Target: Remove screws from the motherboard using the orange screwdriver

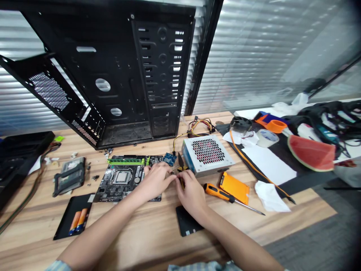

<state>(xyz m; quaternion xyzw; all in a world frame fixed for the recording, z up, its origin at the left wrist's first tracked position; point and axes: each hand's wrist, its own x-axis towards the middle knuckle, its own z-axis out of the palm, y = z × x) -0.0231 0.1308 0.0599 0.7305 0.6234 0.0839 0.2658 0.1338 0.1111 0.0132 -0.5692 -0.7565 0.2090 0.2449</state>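
The worktop (135, 233) before me is pale wood, streaked with brown grain. On it stands the case (118, 75), thin black sheet metal, open towards me, punched with round holes, slots and a honeycomb mesh, its floor scuffed and dusty. In front lies the board (108, 190), flat, dark and crowded with parts; a lime-green stick (126, 161) runs along its far edge, and the square chip (122, 177) has a dull silver lid. There is pale print near the chip, too small for me to read. The power supply (208, 154) is a grey metal box with a honeycomb grille, just right of my hands.

My left hand (158, 180) reaches over the board's right side, and my right hand (191, 190) comes in from the other side. The fingers of both are bent and their tips nearly meet; I cannot tell what, if anything, they grip. Between them and the power supply sits the tool (182, 162), black and pointed at the far end, yellow lower down, partly covered by my right hand.

Right of that hand lie a smooth orange shell (235, 188) and a screwdriver (220, 192) with an orange-and-black handle and a bare steel shaft. Below my right wrist is a thin black slab (187, 222). Two orange-and-blue batteries (77, 222) rest side by side on a black plate (63, 226). Smallest is a blue circuit card (169, 159), just beyond my left fingers.
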